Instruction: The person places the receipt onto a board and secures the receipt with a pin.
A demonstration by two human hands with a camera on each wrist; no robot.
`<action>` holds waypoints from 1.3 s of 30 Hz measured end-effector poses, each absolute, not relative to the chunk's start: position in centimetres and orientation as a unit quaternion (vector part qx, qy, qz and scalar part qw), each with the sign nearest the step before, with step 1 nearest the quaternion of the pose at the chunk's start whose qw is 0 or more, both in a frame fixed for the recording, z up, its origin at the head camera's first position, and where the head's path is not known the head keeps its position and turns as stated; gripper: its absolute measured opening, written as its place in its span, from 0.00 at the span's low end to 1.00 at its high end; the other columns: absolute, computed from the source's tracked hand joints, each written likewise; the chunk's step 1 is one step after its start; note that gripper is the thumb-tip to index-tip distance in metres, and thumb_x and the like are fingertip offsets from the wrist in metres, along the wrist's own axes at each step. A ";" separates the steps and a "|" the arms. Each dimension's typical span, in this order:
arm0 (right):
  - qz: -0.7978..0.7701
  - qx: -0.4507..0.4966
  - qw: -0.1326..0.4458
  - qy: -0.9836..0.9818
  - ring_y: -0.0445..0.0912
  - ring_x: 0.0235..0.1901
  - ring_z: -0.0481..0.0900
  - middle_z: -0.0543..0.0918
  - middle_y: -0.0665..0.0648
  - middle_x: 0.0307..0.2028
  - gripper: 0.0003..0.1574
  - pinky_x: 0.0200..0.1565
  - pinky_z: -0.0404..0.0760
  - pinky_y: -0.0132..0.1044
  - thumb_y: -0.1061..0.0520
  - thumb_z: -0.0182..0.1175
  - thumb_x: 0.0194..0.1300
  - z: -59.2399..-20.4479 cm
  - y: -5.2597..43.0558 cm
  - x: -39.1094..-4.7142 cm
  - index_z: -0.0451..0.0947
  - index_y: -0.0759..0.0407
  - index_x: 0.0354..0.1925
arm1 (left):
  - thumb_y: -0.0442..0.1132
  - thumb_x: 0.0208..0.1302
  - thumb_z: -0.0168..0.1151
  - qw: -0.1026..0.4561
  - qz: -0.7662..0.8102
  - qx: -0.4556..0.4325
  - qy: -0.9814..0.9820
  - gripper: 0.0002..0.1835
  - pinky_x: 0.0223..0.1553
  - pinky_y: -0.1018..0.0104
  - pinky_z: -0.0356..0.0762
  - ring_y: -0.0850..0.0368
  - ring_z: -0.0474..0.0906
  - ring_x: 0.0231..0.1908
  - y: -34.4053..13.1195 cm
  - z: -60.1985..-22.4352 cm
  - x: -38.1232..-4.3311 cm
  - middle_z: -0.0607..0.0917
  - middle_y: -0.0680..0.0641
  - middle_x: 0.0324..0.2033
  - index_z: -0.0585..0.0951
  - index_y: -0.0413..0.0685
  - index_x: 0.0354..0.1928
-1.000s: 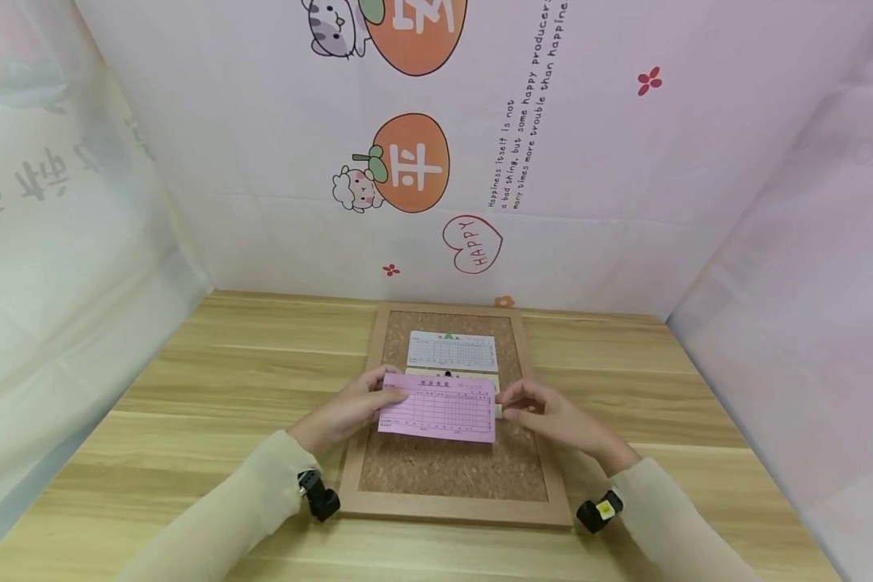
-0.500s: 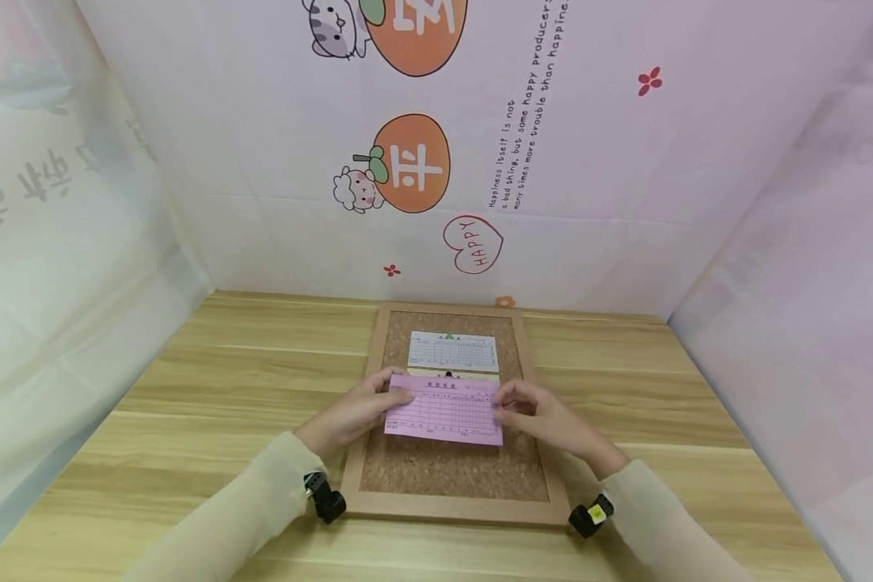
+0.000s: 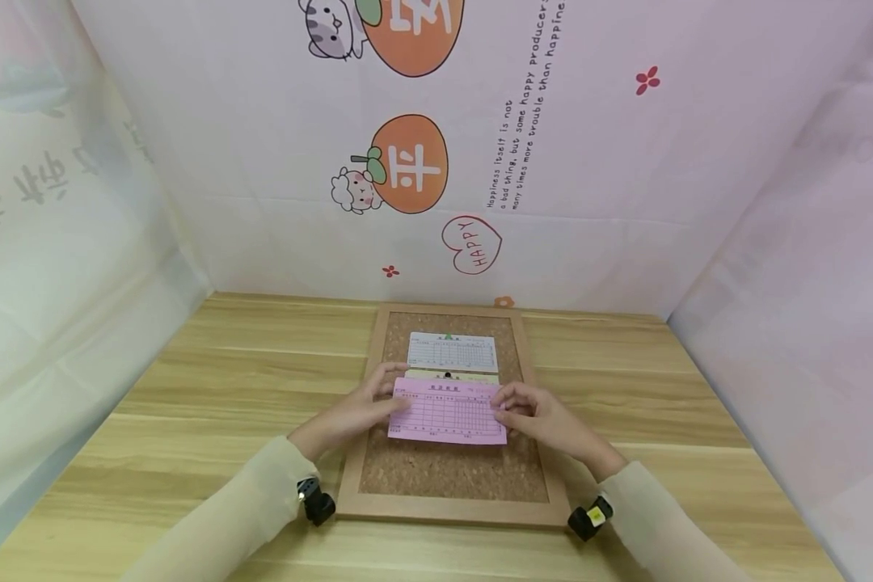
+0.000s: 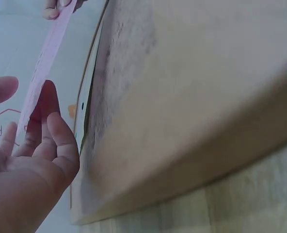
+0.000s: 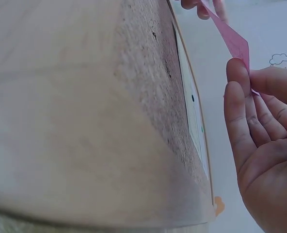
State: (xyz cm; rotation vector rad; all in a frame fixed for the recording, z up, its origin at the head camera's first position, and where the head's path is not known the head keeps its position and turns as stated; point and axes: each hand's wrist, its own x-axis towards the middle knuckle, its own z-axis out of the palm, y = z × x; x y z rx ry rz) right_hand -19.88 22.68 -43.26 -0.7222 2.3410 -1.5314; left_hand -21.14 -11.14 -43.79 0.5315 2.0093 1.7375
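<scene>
A pink printed receipt slip [image 3: 447, 419] is held up in front of a framed cork board [image 3: 454, 475]. The right hand [image 3: 556, 422] pinches its right end between thumb and index finger, plain in the right wrist view. At the other end is the left hand [image 3: 356, 414]; in the left wrist view its fingers [image 4: 49, 99] lie behind the paper, while the thumb [image 4: 4, 90] stands off from it. Higher on the board, a white slip [image 3: 451, 353] has a green pin [image 3: 448, 336] at its top. A pale yellow slip [image 3: 480, 377] with a black pin [image 3: 447, 374] is mostly hidden behind the pink one.
The board lies on a wood-grain table [image 3: 247, 364], its far edge close to a printed cloth backdrop [image 3: 575, 259]. Cloth walls [image 3: 65, 242] stand on both sides. Each wrist wears a black camera [image 3: 318, 503].
The pink slip has shifted slightly right and levelled out between the hands. The left thumb has moved back toward the slip's left edge. The right hand has moved a little left onto the right end.
</scene>
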 end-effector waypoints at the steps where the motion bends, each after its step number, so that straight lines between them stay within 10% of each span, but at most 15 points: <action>1: -0.525 -0.248 0.125 0.804 0.51 0.35 0.82 0.82 0.59 0.39 0.10 0.37 0.83 0.40 0.58 0.62 0.72 -43.3 22.7 -19.9 0.77 0.60 0.49 | 0.41 0.73 0.59 0.208 0.614 0.198 0.736 0.32 0.47 0.54 0.80 0.47 0.82 0.47 -11.3 -43.8 -21.1 0.77 0.39 0.58 0.56 0.50 0.73; 10: -0.512 -0.241 0.134 0.814 0.52 0.34 0.81 0.82 0.59 0.38 0.12 0.37 0.83 0.41 0.57 0.63 0.71 -43.3 22.7 -19.4 0.78 0.62 0.49 | 0.36 0.71 0.60 0.164 0.524 0.260 0.794 0.11 0.28 0.61 0.78 0.50 0.76 0.29 -12.0 -43.2 -20.7 0.78 0.43 0.38 0.75 0.45 0.53; 39: -0.427 -0.273 0.185 0.842 0.41 0.26 0.75 0.79 0.52 0.30 0.06 0.28 0.75 0.31 0.58 0.64 0.69 -43.3 23.3 -18.8 0.79 0.59 0.43 | 0.39 0.68 0.65 0.141 0.376 0.331 0.854 0.06 0.39 0.64 0.78 0.61 0.77 0.35 -11.4 -43.3 -20.5 0.80 0.57 0.32 0.83 0.52 0.45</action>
